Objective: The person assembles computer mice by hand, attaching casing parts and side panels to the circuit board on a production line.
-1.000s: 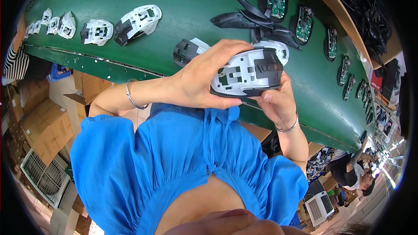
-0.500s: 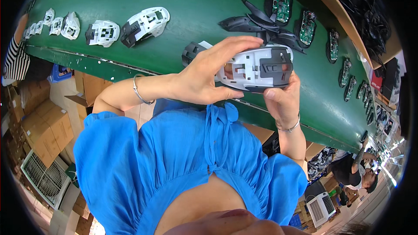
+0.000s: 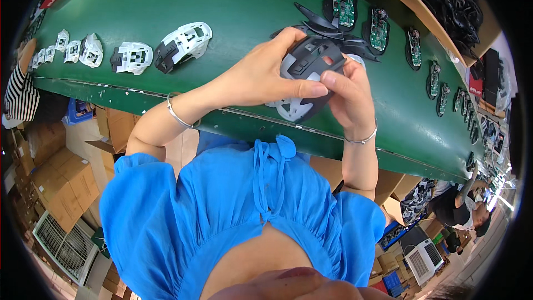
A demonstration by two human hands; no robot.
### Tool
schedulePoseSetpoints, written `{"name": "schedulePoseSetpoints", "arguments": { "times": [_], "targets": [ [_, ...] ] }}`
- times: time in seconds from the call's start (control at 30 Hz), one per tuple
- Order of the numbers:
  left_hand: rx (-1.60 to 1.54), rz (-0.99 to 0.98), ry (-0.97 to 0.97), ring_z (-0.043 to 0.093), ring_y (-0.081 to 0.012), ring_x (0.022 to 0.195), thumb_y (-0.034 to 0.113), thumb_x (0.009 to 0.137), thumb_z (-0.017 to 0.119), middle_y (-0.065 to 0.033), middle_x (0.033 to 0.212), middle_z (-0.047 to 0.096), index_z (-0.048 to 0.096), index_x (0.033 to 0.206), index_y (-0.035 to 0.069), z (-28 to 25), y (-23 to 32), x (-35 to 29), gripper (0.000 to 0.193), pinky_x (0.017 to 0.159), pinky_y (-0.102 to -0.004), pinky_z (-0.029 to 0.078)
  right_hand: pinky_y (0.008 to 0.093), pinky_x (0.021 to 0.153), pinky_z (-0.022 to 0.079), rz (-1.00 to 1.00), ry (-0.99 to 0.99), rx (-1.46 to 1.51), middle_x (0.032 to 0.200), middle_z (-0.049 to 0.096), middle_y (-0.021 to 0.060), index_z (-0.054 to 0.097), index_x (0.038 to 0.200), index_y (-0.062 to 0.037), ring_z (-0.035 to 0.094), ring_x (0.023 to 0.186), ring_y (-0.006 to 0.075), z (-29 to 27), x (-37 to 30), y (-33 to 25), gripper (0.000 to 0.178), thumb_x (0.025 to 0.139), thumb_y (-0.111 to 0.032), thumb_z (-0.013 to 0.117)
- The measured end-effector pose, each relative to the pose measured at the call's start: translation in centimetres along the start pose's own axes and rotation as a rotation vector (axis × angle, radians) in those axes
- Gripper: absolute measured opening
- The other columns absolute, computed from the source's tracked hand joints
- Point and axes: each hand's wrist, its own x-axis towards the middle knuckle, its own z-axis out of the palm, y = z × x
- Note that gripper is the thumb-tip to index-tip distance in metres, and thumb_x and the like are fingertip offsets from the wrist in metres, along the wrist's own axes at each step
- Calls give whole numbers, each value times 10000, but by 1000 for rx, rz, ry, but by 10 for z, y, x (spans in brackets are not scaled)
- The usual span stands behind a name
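Observation:
Above the near edge of the green bench, both my hands hold a dark grey and white computer mouse shell [image 3: 308, 62]. My left hand [image 3: 256, 78] grips its left side, thumb across the top and fingers around the far end. My right hand [image 3: 353, 95] clasps the right side, its thumb pressed on the shell close to the left thumb. Openings show through the shell, and its white frame part points toward me. Part of another white piece [image 3: 356, 60] peeks out behind my right fingers. Just beyond lie several curved black plastic parts [image 3: 317, 20].
Assembled white and grey mouse shells [image 3: 183, 44] form a row leftward along the green bench [image 3: 144, 0]. Mouse bases with green circuit boards [image 3: 379, 29] line the right side. A cardboard box [image 3: 413, 8] of black parts stands at the far right. Other people sit at both ends.
The shell has turned in my hands, its dark grey end swinging away from me and its white frame toward me. My left thumb has moved onto its top. Both hands shifted slightly left.

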Motion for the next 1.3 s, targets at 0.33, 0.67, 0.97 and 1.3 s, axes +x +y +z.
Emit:
{"name": "schedulePoseSetpoints", "arguments": {
  "times": [0.33, 0.67, 0.97, 1.3],
  "targets": [
    [-569, -100, 343, 571, -128, 891, 171, 710, 773, -82, 994, 563, 416, 1165, 22, 1, -7, 3, 597, 786, -271, 484, 280, 743, 535, 10, 167, 153, 949, 639, 97, 563, 1031, 22, 630, 818, 153, 18, -3, 27, 262, 789, 8, 662],
    [-531, -173, 271, 560, -122, 926, 188, 708, 784, -87, 1023, 546, 361, 1201, 9, 5, -14, -1, 673, 787, -263, 480, 253, 711, 528, 8, 18, -23, 918, 641, 90, 577, 1011, 40, 621, 813, 134, 21, -7, 32, 324, 730, -4, 733],
    [-28, 146, 126, 460, -233, 1148, 251, 629, 819, -143, 1214, 467, 302, 1334, 15, -6, -14, -21, 907, 974, -347, 370, 263, 763, 509, -57, -15, -255, 954, 639, 72, 592, 1007, 33, 622, 878, 145, 17, -14, 20, 420, 630, 34, 779],
    [360, 229, -5, 526, -308, 1007, 219, 610, 770, -168, 1107, 503, 316, 1315, -12, -14, -14, -18, 870, 865, -381, 429, 266, 786, 529, -54, -75, -360, 1053, 585, 72, 370, 1309, -68, 569, 943, 123, 10, -6, -6, 789, 637, 91, 751]
  ]
}}
